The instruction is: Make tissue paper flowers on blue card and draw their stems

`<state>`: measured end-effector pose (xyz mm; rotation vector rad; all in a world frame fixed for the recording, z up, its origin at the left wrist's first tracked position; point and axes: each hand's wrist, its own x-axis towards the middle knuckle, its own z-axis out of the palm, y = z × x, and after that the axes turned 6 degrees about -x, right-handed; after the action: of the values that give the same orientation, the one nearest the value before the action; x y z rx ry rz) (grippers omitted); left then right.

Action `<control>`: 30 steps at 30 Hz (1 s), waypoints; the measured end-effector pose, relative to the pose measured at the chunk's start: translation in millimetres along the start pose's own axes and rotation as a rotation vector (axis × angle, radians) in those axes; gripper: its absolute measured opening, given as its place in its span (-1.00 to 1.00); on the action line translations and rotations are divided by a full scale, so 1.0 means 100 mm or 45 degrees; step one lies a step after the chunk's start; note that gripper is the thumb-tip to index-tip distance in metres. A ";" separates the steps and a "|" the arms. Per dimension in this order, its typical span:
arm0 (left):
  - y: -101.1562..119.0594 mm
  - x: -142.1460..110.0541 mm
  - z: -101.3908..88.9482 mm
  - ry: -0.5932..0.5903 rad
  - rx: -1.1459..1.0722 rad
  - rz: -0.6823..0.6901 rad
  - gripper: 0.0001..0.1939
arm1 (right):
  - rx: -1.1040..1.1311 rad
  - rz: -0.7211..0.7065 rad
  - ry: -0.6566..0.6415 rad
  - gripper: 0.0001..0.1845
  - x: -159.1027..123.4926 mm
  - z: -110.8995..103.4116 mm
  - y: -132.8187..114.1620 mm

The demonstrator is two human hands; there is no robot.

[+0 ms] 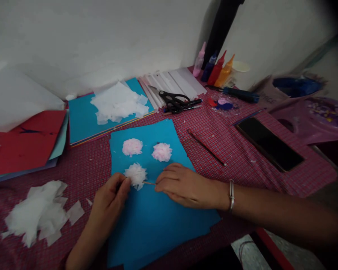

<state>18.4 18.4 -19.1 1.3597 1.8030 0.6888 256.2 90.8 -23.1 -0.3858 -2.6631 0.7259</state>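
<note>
A blue sheet of paper [157,228] lies in front of me with three tufted tissue-paper flowers on it. Two are pinkish, one at the upper left [132,146] and one at the upper right [162,152]. Nearest me is the white tissue-paper flower [136,174]. My left hand [112,198] is closed in a pinch at this flower's left edge. From the right, my right hand [187,185] pinches a thin wooden stick [149,183], whose tip meets the flower's lower right edge. The fingertips of my right hand are partly hidden behind its knuckles.
Loose white tissue squares lie at left [42,213] and on blue paper [118,103] at the back. Black-handled scissors [173,99], pens, a dark red pencil-like stick [207,147] and a phone [270,144] lie beyond. Paint bottles [216,71] stand by the wall; pink bags are at right.
</note>
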 end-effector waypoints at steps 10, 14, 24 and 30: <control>0.01 -0.02 -0.01 -0.018 -0.026 0.029 -0.64 | -0.479 -0.106 -0.146 -0.71 -0.01 0.07 -0.13; 0.04 0.00 0.03 0.009 -0.072 0.014 -0.65 | -0.554 -0.155 -0.149 -0.71 0.00 0.08 -0.17; -0.14 -0.31 -0.61 0.485 -0.387 -0.060 -0.74 | 0.699 0.440 0.424 -0.82 -0.09 0.00 -0.09; -0.47 -0.77 -0.93 0.489 0.321 0.100 -0.83 | 0.975 0.639 0.232 -0.82 -0.04 0.08 -0.02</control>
<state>-73.1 -66.2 15.4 1.5486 2.2089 0.8306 256.0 84.3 -29.9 -0.8448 -1.9187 1.6704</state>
